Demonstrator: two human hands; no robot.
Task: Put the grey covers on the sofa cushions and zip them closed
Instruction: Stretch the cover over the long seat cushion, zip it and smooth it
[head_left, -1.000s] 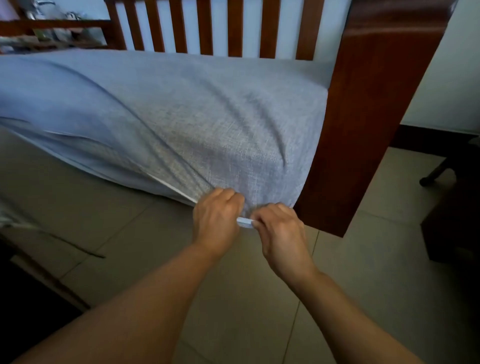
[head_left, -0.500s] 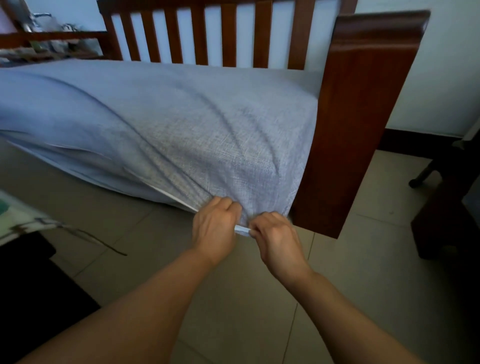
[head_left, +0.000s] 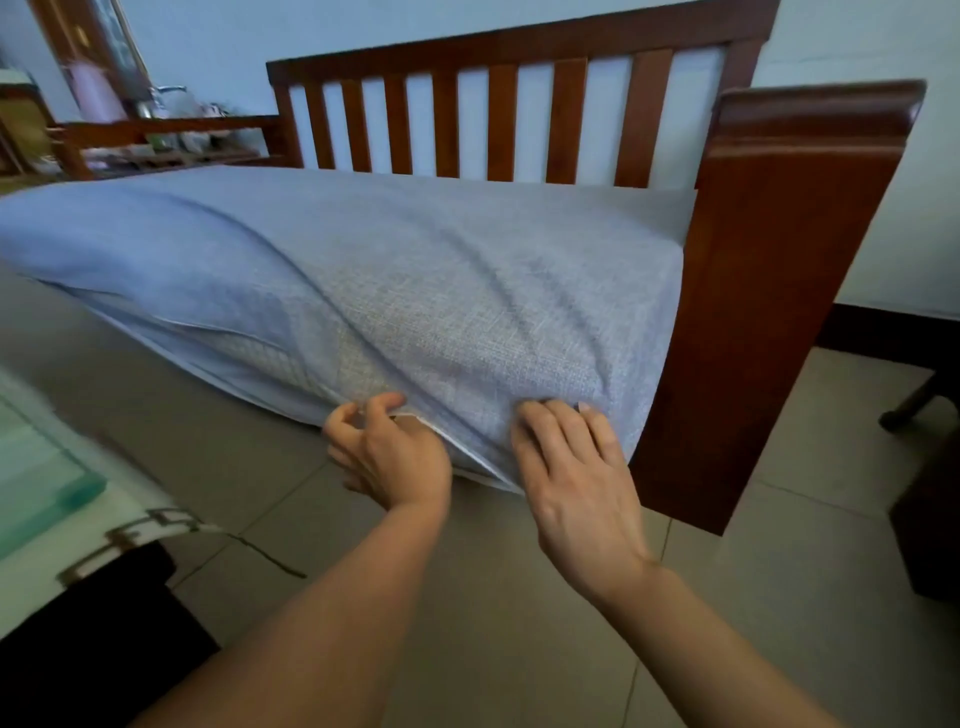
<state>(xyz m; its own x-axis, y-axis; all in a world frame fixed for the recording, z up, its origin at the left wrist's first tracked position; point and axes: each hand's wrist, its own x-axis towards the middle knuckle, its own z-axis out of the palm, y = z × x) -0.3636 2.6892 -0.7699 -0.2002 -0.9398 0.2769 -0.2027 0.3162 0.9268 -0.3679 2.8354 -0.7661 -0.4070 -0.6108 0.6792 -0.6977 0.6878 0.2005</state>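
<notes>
The cushion cover is coarse, matt woven cloth with a smooth pale zip tape at its 6 o'clock edge; the sofa frame is glossy varnished wood, the floor smooth matt tile.

A home living room: wooden slatted sofa, tiled floor, cluttered side shelf.

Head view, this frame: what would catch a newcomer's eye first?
The big grey cover stretched over the cushion fills the middle, lying on a dark wooden sofa frame with a slatted back. At its front lower edge both hands meet it: the right hand lies flat with straight fingers on the fabric near the corner, and the left hand sits beside it at the pale zip edge, fingers loosely curled.
</notes>
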